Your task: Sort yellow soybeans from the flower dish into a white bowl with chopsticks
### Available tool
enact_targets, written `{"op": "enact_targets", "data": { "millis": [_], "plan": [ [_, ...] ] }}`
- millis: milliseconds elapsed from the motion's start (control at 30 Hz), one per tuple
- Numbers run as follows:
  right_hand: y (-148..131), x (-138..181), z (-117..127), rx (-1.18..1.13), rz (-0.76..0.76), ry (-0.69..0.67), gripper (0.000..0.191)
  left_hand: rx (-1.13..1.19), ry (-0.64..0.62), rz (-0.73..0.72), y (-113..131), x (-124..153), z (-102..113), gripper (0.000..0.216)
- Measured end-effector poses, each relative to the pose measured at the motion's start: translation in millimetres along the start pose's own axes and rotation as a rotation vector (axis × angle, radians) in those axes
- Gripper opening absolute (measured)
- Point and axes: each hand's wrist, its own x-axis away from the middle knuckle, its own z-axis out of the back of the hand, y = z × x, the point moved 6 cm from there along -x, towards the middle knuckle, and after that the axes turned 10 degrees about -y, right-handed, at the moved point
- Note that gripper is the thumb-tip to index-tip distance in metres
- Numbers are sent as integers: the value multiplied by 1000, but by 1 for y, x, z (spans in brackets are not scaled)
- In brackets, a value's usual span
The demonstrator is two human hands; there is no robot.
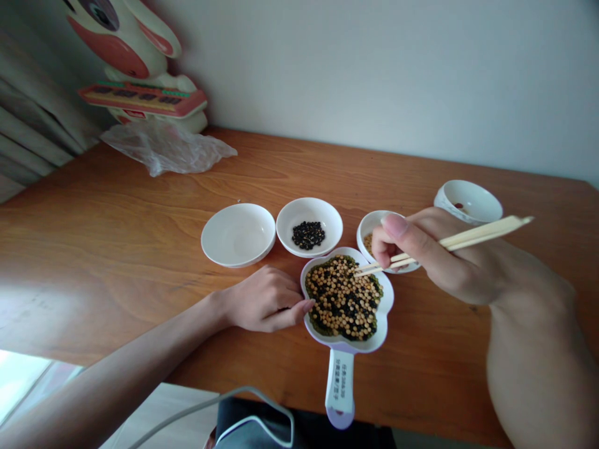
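Observation:
A white and lilac handled dish holds mixed yellow, black and green beans. My left hand grips its left rim, thumb over the edge and the other fingers hidden beneath. Pinched in my right hand is a pair of wooden chopsticks, their tips among the beans in the dish's upper part. Whether the tips hold a bean I cannot tell. Behind the dish stands a white bowl of black beans. Partly covered by my right hand, another bowl contains yellow beans.
At the left is a white bowl with nothing visible in it. A further bowl at the back right has a few small bits inside. A clear plastic bag lies before a rabbit-shaped toy keyboard. A cable crosses below the table edge.

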Motion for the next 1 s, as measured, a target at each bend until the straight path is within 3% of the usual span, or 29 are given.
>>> {"op": "enact_targets", "data": {
  "millis": [533, 1000],
  "plan": [
    [2, 2, 1, 34, -17, -7, 51, -4, -6, 0, 0, 0, -1, 42],
    [-1, 6, 5, 46, -26, -6, 56, -16, -40, 11, -1, 0, -3, 41]
  ]
}}
